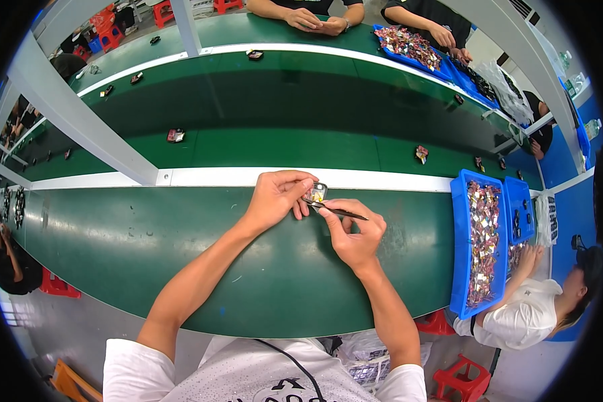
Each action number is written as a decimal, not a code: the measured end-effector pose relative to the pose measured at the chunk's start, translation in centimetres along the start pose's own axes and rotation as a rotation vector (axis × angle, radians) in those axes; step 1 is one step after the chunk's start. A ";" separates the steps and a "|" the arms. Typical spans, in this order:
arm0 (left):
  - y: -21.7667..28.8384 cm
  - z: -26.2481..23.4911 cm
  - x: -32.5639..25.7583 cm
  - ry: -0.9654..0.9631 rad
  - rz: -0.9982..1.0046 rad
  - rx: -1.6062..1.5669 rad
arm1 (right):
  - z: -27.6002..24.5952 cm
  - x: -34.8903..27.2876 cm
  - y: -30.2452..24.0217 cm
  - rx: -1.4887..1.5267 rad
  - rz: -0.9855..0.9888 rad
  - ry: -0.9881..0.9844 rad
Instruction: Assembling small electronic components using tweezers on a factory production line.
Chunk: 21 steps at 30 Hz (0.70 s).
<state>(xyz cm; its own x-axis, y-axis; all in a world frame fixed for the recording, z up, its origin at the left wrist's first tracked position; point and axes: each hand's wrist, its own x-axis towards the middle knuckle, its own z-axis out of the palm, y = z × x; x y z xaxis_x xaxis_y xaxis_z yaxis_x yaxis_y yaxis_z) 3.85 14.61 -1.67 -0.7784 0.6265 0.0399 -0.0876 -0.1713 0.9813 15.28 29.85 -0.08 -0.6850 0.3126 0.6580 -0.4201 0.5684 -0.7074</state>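
Observation:
My left hand (279, 198) is closed around a small dark-rimmed device part (318, 191), holding it above the green worktable (201, 268). A bit of yellow and white shows on the part's face. In my right hand (357, 233), dark tweezers (345, 212) are pinched between thumb and fingers, their tip at the part. Whether the tips grip anything is too small to make out. Both hands meet close to the white rail (382, 179) along the table's far edge.
To the right, a blue tray (457, 254) holds many small reddish parts, beside a smaller blue tray (518, 201). Beyond the rail, small assemblies such as this one (175, 135) lie on a green conveyor (261, 144). A white post (87, 120) rises at left. Co-workers sit opposite and at right.

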 end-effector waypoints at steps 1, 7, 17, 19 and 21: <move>-0.1 0.0 0.0 0.002 0.004 0.016 | 0.1 0.0 0.0 -0.020 -0.026 -0.011; 0.0 0.2 -0.1 0.024 -0.001 0.013 | 0.0 0.0 0.1 -0.042 -0.033 -0.001; -0.1 0.3 -0.1 -0.003 0.019 0.048 | 0.1 0.0 0.2 -0.066 -0.031 -0.024; -0.2 0.3 0.0 -0.005 0.022 0.045 | 0.1 0.0 0.2 -0.065 -0.040 -0.023; -0.3 0.2 0.0 -0.010 0.023 0.049 | 0.1 0.1 0.3 -0.067 -0.051 -0.028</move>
<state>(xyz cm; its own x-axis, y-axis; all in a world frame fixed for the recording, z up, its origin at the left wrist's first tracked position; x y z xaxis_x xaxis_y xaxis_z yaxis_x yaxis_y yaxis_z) 4.01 14.83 -1.89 -0.7736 0.6304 0.0644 -0.0392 -0.1489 0.9881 15.07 29.96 -0.23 -0.6802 0.2612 0.6849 -0.4148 0.6332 -0.6535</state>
